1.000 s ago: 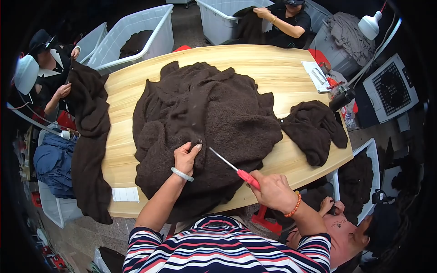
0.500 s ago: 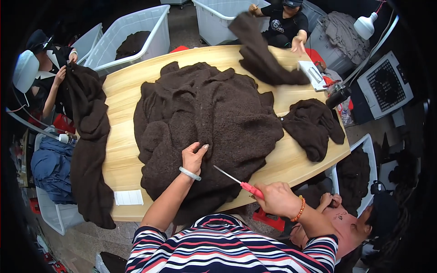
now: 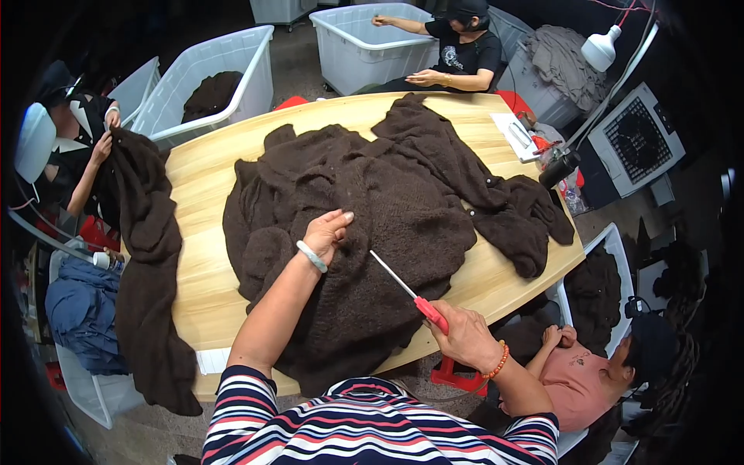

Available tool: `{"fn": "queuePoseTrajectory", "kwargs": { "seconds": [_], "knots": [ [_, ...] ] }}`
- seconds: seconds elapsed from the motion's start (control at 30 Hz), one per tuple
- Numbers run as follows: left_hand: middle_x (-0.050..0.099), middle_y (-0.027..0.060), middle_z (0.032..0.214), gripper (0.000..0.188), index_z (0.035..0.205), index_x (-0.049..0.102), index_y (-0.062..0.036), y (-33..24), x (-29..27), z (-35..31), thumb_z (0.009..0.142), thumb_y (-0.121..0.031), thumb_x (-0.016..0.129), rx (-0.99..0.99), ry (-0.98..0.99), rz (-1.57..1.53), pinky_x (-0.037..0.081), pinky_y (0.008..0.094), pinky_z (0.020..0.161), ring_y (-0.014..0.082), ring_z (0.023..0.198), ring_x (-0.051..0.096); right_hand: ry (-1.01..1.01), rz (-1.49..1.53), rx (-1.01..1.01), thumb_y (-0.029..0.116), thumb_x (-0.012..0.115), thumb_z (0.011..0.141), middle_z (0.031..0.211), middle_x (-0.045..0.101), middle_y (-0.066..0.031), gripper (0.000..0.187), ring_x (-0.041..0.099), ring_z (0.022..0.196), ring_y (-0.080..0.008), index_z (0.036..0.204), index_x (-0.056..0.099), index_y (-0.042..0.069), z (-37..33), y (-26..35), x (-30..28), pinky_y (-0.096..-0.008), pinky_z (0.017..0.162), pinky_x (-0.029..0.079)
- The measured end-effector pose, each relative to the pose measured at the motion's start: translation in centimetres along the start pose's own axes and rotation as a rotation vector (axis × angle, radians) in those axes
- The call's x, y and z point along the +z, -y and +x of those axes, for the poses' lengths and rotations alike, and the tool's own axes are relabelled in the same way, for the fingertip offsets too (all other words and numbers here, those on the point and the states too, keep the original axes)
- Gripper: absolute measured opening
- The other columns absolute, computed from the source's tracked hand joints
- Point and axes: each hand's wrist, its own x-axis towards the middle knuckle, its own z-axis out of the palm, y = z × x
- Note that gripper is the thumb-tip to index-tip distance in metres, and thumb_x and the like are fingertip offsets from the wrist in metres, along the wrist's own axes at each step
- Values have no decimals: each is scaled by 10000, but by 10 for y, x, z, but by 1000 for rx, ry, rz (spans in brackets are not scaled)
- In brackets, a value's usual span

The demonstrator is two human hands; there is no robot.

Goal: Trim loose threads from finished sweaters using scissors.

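A large brown knit garment (image 3: 387, 209) lies heaped across the middle of the wooden table (image 3: 198, 271). Over its centre is my left hand (image 3: 327, 232), a pale bangle on the wrist. Its fingers and thumb are drawn together; what they pinch, if anything, I cannot make out. In my right hand (image 3: 463, 335), wrapped round the grip, is a red-handled tool (image 3: 428, 310) with a slim metal blade. The blade points up and left over the cloth, short of my left hand. Beyond the heap, at right, another brown knit piece (image 3: 438, 139) overlaps a smaller brown piece (image 3: 523, 225).
At left a person holds a long brown garment (image 3: 151, 232) draped over the table edge. Another person sits at the far side, a third at lower right. White bins (image 3: 256, 85) surround the table. A lamp (image 3: 601, 48), a clipboard (image 3: 514, 133) and a black bottle (image 3: 559, 168) are at right.
The brown piece thrown in from the far side has come down on the table beside the heap. My left hand has moved a little up, and the tool's blade has shifted slightly up with my right.
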Motion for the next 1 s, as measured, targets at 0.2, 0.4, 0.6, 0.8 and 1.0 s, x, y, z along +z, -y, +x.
{"fn": "queuePoseTrajectory", "kwargs": {
  "seconds": [0.2, 0.4, 0.6, 0.8, 1.0],
  "knots": [
    [622, -35, 765, 31, 887, 665, -42, 35, 1, -5, 867, -22, 679, 139, -102, 155, 367, 197, 501, 21, 611, 506, 35, -174, 88, 241, 610, 887, 732, 640, -191, 228, 634, 726, -408, 1046, 563, 84, 20, 10, -3, -482, 681, 499],
    [636, -45, 819, 71, 932, 654, -19, 40, -9, -8, 871, -39, 684, 322, -16, 132, 430, 180, 664, 34, 708, 555, 103, -188, 29, 268, 607, 898, 693, 627, -188, 213, 632, 708, -405, 986, 564, 79, 28, 6, 2, -488, 660, 496],
    [644, -35, 841, 120, 975, 662, -37, 18, -2, 2, 886, -114, 688, 243, 0, 141, 426, 180, 725, 38, 776, 562, -13, -42, -43, 213, 618, 894, 767, 631, -175, 189, 630, 751, -392, 1002, 553, 71, 30, 1, 1, -475, 650, 489],
    [593, -77, 728, 110, 909, 673, -60, -13, 6, 40, 867, -155, 710, -31, -20, 132, 352, 212, 529, -8, 603, 457, -68, -19, -9, 169, 592, 885, 788, 646, -194, 155, 637, 763, -404, 982, 554, 54, 44, 1, -5, -492, 680, 503],
    [616, -47, 761, 35, 845, 652, -33, 15, 0, 57, 868, -46, 675, 263, 21, 221, 430, 207, 589, 38, 647, 527, -71, -97, 50, 218, 602, 892, 734, 629, -191, 181, 628, 721, -416, 1005, 546, 88, 66, -6, -7, -505, 673, 495]
  ]
}}
